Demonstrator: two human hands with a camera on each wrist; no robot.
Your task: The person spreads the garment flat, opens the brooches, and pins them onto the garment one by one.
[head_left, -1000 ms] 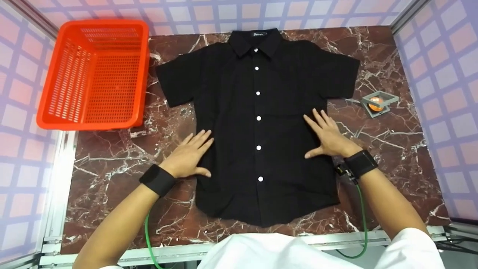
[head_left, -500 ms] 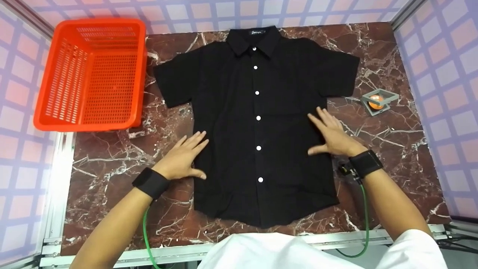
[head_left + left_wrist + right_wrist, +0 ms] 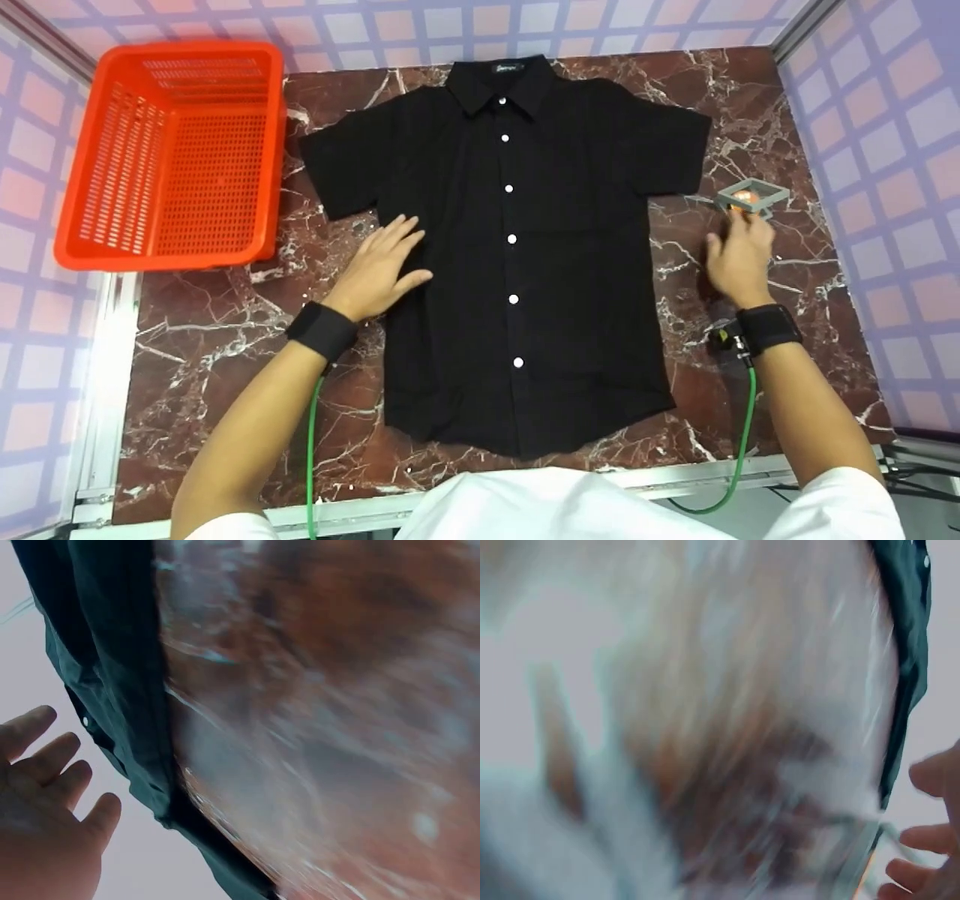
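Observation:
A black short-sleeved shirt with white buttons lies flat and front up, collar at the far side. My left hand rests its spread fingers on the shirt's left side edge; in the left wrist view the left fingers look loosely bent and hold nothing. At the right, my right hand has its fingertips at the near edge of a small grey-framed case with an orange round piece inside. The right wrist view is blurred, but its fingers and thumb stand apart there.
An orange-red plastic basket with slotted walls stands at the far left of the dark red marbled tabletop. Checked panels border the table at the back and sides. Green cables run from both wristbands.
My right hand has left the shirt's right side and moved right to the grey-framed case. My left hand has slid farther up along the shirt's left edge. The shirt keeps its shape.

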